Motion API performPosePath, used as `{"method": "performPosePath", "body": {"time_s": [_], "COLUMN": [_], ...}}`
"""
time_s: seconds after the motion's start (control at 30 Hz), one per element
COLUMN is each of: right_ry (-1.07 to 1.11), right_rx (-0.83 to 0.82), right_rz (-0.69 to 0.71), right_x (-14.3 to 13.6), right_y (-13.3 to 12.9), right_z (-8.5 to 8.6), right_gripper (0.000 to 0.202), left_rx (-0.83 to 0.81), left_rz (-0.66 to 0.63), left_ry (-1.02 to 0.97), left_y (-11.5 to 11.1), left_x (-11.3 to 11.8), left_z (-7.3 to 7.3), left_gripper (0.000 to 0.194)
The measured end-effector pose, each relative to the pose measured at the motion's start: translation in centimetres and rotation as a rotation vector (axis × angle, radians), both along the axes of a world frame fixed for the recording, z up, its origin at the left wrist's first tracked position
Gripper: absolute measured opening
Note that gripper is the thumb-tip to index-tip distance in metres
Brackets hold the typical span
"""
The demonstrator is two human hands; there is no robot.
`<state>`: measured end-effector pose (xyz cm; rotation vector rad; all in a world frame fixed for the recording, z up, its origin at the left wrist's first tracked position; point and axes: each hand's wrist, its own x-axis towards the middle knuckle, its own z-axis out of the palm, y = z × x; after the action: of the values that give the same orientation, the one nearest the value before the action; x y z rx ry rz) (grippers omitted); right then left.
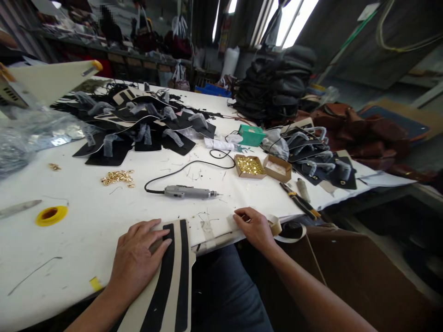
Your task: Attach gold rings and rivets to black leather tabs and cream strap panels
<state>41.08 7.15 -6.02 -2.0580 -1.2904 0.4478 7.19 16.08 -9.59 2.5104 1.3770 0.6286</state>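
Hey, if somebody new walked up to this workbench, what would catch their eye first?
Probably the black-and-cream striped panel at the near edge, under the left hand. Next, the bright yellow ring on the left and, right of center, the open box of gold-colored pieces. Beyond them, a tall stack of black bags rises at the back.

Could not see the striped panel point(178, 276) beneath the left hand point(140, 251) or past the bottom edge, nor the grey blade point(20, 209) past the left edge. Could not make out single tiny gold pieces point(249, 165) clearly.
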Motion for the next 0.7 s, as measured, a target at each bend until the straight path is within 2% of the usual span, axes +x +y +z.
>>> {"method": "performPosePath", "body": {"time_s": [0.1, 0.23, 0.47, 0.7], "right_ry": [-0.037, -0.066, -0.108, -0.052], "right_rx": [-0.045, -0.062, 0.005, 0.074], "right_rz": [-0.032, 0.029, 0.262, 0.417], "right_x": [2.2, 2.4, -1.7, -5.7], "right_y": [1.2, 2.0, 2.0, 6.0], "right_z": [-0.4, -0.9, -1.2, -1.7], "right_gripper": [0.025, 0.023, 0.019, 0.016], "left_rx": [0.03, 0.048, 0.012, -0.003], "left_rz": [-0.004, -0.005, 0.013, 0.012], "left_ry": [0.005, -0.012, -0.032, -0.046], "left_y": [0.0, 0.0, -0.1, -0.2], "left_x": [-0.1, -0.1, 0.1, 0.2], "left_z": [-0.4, -0.8, -0.5, 0.0], "left_gripper": [0.025, 0.026, 0.022, 0.021]}}
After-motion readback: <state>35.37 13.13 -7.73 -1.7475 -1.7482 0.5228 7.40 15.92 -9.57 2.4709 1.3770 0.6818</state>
